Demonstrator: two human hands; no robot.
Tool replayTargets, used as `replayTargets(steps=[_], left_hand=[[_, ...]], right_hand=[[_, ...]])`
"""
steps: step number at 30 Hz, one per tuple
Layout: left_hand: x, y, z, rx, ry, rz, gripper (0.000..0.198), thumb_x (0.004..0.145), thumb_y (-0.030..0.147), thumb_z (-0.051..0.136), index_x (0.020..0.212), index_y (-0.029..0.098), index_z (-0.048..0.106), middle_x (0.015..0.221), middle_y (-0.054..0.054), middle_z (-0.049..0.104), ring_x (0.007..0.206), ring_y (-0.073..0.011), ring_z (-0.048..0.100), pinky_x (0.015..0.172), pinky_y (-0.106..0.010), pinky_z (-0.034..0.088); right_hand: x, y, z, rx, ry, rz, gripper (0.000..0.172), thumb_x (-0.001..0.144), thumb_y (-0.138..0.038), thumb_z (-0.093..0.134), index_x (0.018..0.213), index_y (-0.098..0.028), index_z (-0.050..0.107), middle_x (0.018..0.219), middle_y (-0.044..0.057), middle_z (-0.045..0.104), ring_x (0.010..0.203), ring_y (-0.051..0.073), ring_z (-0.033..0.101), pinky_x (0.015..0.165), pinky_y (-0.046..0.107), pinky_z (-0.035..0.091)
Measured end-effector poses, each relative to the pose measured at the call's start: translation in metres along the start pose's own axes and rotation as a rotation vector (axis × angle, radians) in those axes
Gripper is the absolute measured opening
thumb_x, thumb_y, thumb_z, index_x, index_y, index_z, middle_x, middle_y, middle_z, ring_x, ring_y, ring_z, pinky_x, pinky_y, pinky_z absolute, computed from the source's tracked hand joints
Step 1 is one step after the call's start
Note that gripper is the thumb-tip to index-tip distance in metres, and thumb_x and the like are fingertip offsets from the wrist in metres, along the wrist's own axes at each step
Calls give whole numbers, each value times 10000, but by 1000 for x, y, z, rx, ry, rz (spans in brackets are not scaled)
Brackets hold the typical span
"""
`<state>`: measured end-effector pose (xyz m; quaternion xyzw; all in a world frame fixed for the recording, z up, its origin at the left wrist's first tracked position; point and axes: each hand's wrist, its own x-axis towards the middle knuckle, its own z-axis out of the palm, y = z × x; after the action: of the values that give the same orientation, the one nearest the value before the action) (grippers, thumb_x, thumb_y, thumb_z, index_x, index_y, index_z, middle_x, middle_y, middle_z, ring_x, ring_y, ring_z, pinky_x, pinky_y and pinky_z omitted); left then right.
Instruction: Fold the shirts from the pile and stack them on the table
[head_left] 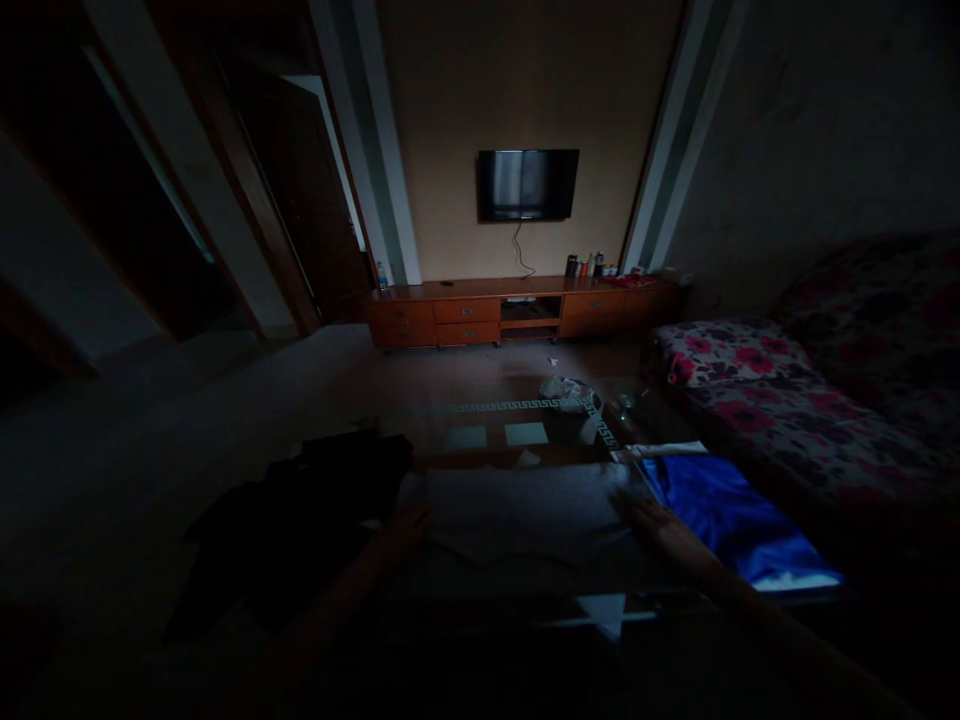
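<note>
We laid our left hand (409, 522) and right hand (651, 520) flat, grips released, on the pale grey folded cloth (517, 515) at the desk's (525, 435) near edge, judging even outward strokes best.

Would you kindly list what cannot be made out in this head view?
- Left hand: dim light hides its fingers at the grey cloth.
- Right hand: grip on the cloth unclear, too dark.
- Dark clothes: shapes lost in shadow.
- Bottles: too small.
</note>
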<state>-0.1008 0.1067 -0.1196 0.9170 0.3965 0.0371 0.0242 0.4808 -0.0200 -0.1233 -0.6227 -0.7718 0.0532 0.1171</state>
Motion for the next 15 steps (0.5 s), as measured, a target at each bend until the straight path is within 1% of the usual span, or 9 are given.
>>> replayTargets(steps=[1,3,5,6,8,10,12,13,15], left_hand=[[-2,3,-1,26,-19,5,486,803,19,516,1230,219,638,1329,-122,623,1265,-278,563,1088,-463,456],[-1,11,-11,43,-50,47,452,792,89,588,1222,222,636,1313,-119,620,1252,-299,560,1091,-488,441],[6,22,-23,35,-59,74,400,784,149,629,1177,222,647,1289,-108,625,1238,-303,558,1090,-492,432],[12,29,-28,29,-49,66,369,804,159,613,1165,225,650,1291,-103,625,1245,-298,552,1090,-489,430],[27,44,-33,12,-10,12,363,867,137,529,1197,231,647,1342,-95,615,1284,-276,533,1096,-469,429],[44,59,-31,-7,27,-38,422,925,145,461,1309,237,610,1460,-94,557,1345,-262,496,1118,-451,418],[56,70,-26,-34,60,-48,490,962,299,507,1448,245,525,1580,-95,451,1426,-281,424,1169,-457,371],[59,72,-22,-48,69,-48,603,941,431,569,1508,252,469,1626,-98,391,1466,-306,374,1197,-476,334],[61,72,-16,-77,65,-76,937,800,692,669,1584,278,366,1678,-105,296,1522,-358,276,1232,-526,259]], right_hand=[[-1,-2,1,-12,-30,8,511,902,-227,426,1357,-258,657,1370,88,659,1259,223,605,1073,380,477],[1,-9,-2,-29,-72,15,524,898,-231,454,1387,-230,641,1438,126,605,1344,269,539,1131,437,424],[9,-20,-9,-76,-41,40,499,858,-223,516,1327,-204,687,1465,159,572,1379,325,494,1154,484,388],[15,-28,-12,-94,-22,59,498,840,-206,532,1309,-191,697,1473,168,560,1377,338,490,1154,489,385],[31,-45,-15,-89,-1,90,535,836,-153,501,1344,-162,666,1483,174,546,1348,309,520,1146,446,400],[50,-62,-13,-50,-16,92,582,876,-142,446,1442,-147,581,1512,172,521,1351,264,525,1148,393,400],[67,-74,-4,-39,-46,89,589,946,-280,456,1527,-188,493,1590,158,438,1440,283,436,1183,428,355],[72,-77,1,-52,-59,95,624,955,-408,490,1554,-234,459,1637,145,371,1493,323,355,1203,489,312],[78,-78,12,-88,-86,132,777,888,-674,541,1579,-352,395,1703,108,226,1551,413,184,1205,639,201]])
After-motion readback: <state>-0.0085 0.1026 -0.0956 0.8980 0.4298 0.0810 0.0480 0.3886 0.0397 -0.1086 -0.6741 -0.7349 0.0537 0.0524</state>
